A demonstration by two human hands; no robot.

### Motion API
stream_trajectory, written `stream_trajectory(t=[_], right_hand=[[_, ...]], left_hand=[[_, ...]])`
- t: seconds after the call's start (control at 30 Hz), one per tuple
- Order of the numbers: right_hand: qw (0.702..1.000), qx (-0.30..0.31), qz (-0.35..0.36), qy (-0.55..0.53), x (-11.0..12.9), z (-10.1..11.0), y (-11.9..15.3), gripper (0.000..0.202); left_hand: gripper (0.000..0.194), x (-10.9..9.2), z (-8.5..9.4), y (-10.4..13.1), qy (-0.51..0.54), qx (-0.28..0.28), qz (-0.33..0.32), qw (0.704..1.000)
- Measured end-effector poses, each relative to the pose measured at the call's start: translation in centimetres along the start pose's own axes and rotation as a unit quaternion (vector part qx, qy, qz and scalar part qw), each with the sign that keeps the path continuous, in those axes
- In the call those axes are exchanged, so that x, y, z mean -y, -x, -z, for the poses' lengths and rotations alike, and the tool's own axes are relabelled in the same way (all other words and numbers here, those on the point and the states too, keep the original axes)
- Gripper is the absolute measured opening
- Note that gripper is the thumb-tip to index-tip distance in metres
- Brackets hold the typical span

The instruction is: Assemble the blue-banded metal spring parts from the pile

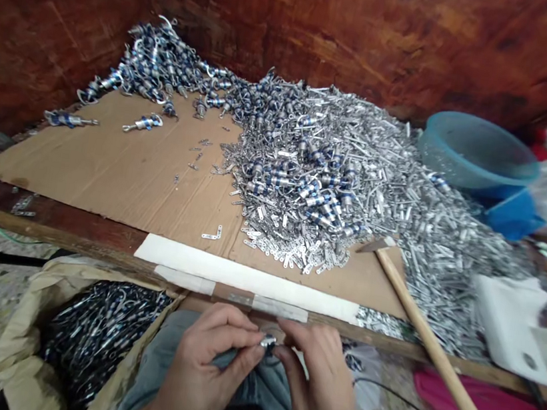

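Above my lap, my left hand pinches a small silver-and-dark metal fitting between thumb and fingertips. My right hand closes on the same fitting from the other side, thumb and index finger at its right end. Fingertips cover much of the piece, so its exact kind is unclear. Beyond my hands, small flat metal links with holes lie heaped on a cardboard sheet. Silver cylindrical fittings with blue bands and wire loops rest on that heap, and more are piled at the back left.
A wooden-handled hammer lies across the table's front edge at right. Behind it stand a translucent blue bowl and a white box. At lower left, an open sack holds many metal pieces. A white strip runs along the cardboard's edge.
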State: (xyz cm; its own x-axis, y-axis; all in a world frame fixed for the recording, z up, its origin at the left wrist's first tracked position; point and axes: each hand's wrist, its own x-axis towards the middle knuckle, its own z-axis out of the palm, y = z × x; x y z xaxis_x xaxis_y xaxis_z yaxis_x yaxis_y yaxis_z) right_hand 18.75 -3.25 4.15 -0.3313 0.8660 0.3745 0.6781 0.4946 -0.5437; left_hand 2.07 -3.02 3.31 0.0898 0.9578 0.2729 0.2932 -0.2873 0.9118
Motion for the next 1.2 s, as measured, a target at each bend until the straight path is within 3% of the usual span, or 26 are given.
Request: stream_trajectory(t=[0.17, 0.3, 0.47, 0.53, 0.63, 0.77, 0.93, 1.07, 1.2], right_hand=[[0.999, 0.029, -0.022, 0.014, -0.2, -0.5, 0.0, 0.010], [0.992, 0.094, -0.085, -0.017, -0.5, -0.9, -0.1, 0.013], [0.977, 0.133, -0.168, -0.012, -1.2, -1.8, -1.3, 0.013], [0.974, 0.126, -0.185, 0.017, -1.3, -2.1, -2.0, 0.012], [0.968, 0.125, -0.213, 0.037, -1.6, -2.2, -2.9, 0.006], [0.962, 0.138, -0.236, -0.023, -2.9, -1.2, -3.8, 0.008], [0.984, 0.048, -0.171, 0.030, -5.4, 0.1, -5.9, 0.009], [0.982, 0.129, -0.052, 0.127, -6.7, -0.1, -8.2, 0.010], [0.959, 0.188, -0.023, 0.213, -7.0, -0.4, -9.3, 0.011]], left_hand=[[0.010, 0.4, -0.2, 0.0, -0.054, 0.021, -0.001, 0.998], [0.012, 1.8, -0.1, 0.3, -0.169, 0.033, -0.138, 0.975], [0.024, 3.9, 0.8, -0.7, -0.326, 0.081, -0.249, 0.908], [0.023, 4.1, 0.9, -1.2, -0.355, 0.105, -0.246, 0.896], [0.020, 3.9, 0.6, -1.5, -0.328, 0.087, -0.189, 0.921], [0.020, 3.7, 0.1, -1.1, -0.285, 0.056, -0.134, 0.948], [0.013, 4.2, 0.6, -1.3, -0.231, 0.058, -0.151, 0.959], [0.013, 4.4, 0.8, -1.6, -0.224, 0.062, -0.156, 0.960], [0.011, 4.1, 0.6, -1.8, -0.218, 0.046, -0.149, 0.963]])
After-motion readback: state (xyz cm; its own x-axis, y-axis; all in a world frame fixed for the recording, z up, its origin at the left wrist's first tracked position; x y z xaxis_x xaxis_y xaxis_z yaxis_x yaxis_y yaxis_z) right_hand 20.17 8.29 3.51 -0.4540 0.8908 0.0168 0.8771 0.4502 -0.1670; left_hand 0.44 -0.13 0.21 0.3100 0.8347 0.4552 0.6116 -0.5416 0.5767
